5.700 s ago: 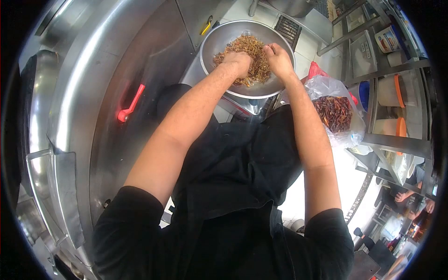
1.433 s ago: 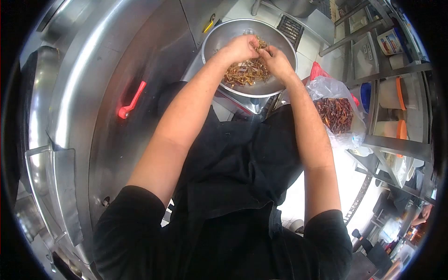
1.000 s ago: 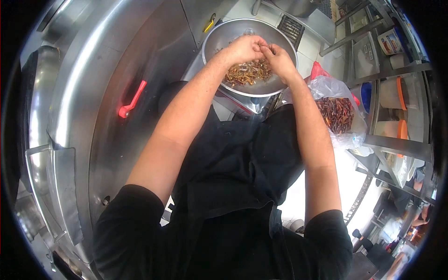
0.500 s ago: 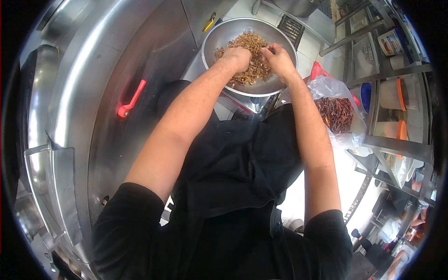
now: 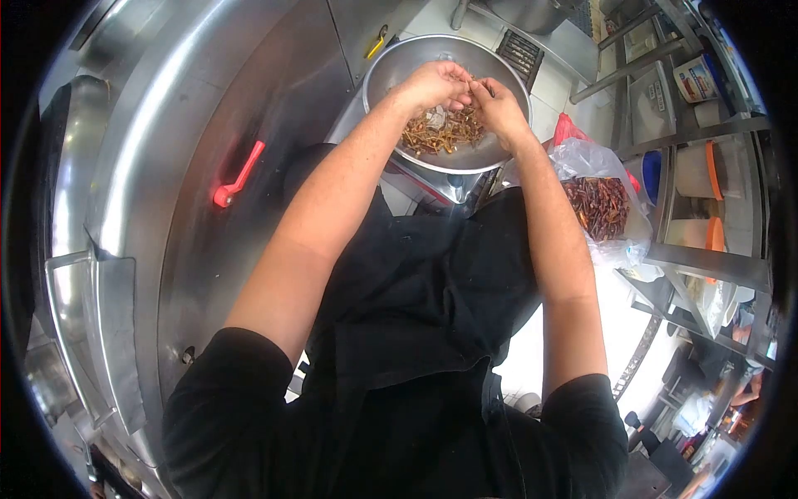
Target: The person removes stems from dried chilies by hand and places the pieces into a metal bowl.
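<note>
A wide metal bowl (image 5: pixel 509 151) holds a heap of small brown dried pieces (image 5: pixel 440 137). Above the heap, my left hand (image 5: pixel 439 86) and my right hand (image 5: pixel 496 106) meet at the fingertips. Both hands have bent, pinched fingers; whatever is between them is too small to make out. To the right of my right forearm, a clear plastic bag (image 5: pixel 636 229) lies open with dark red dried pods (image 5: pixel 600 204) inside.
A steel surface with a red handle (image 5: pixel 240 175) is on the left. Steel shelving (image 5: pixel 706 264) with tubs stands at the right. A yellow-handled tool (image 5: pixel 376 41) lies beyond the bowl, beside a dark floor grate (image 5: pixel 520 58). Part of a person (image 5: pixel 748 389) shows far right.
My left hand has risen out of the heap and moved right to meet my right hand. The bowl's bare bottom now shows where the heap was.
</note>
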Tool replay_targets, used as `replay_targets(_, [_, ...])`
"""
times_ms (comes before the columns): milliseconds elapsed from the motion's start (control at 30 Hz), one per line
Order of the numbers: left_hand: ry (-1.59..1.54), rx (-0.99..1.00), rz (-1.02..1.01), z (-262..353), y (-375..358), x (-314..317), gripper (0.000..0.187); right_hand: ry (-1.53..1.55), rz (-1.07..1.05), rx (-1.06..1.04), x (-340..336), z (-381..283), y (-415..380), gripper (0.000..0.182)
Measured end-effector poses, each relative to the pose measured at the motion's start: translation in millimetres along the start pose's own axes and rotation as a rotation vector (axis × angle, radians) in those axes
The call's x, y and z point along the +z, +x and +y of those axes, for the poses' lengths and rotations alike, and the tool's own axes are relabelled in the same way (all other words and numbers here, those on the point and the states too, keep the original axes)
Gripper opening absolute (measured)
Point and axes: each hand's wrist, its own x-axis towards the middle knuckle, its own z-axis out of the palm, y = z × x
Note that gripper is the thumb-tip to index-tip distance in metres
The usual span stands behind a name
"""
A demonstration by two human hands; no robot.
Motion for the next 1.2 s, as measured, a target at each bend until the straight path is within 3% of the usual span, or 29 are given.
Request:
replay_targets(333, [-0.023, 0.000, 0.163, 4, -2, -1, 0.017, -0.170, 0.011, -0.138, 0, 0, 2, 0.027])
replay_targets(433, [0.005, -0.002, 0.177, 5, -3, 0, 0.016, -0.401, 0.121, -0.440, 2, 4, 2, 0.026])
replay_targets(500, [0.023, 0.021, 0.208, 1, -1, 4, 0.018, -0.511, 0.153, -0.441, 3, 3, 3, 0.025])
replay_targets(600, [0.280, 0.140, 0.309, -7, 2, 13, 0.014, -0.693, 0.168, -0.440, 6, -1, 0, 0.023])
replay_targets(700, [1.047, 0.353, 0.497, -2, -13, 29, 0.012, -0.830, 0.141, -0.394, 9, -3, -2, 0.023])
replay_targets(900, [1.341, 0.037, 0.226, 4, -30, 25, 0.016, -0.801, 0.200, -0.288, 4, 6, 3, 0.027])
replay_targets(1000, [1.554, -0.181, -0.105, -7, -22, 14, 0.024, -0.778, 0.173, -0.300, -3, 14, 4, 0.028])
replay_targets(1200, [1.535, -0.199, -0.160, -6, -23, 17, 0.035, -0.742, 0.107, -0.294, -2, 13, 5, 0.030])
